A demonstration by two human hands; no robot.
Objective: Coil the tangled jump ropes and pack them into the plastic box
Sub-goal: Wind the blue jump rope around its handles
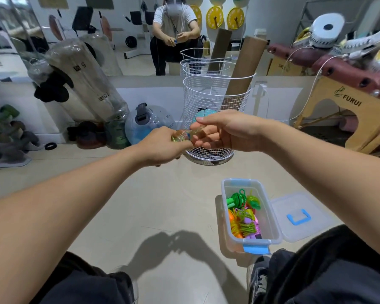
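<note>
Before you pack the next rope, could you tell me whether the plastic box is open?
Open: the plastic box is uncovered, its lid beside it.

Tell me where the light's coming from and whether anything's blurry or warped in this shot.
Head view: the hands' shadow falls on the floor toward the person, so light comes from above and ahead; the coiled rope between left hand and right hand is motion-blurred; wide-angle distortion stretches the forearms; the plastic box stays sharp.
</note>
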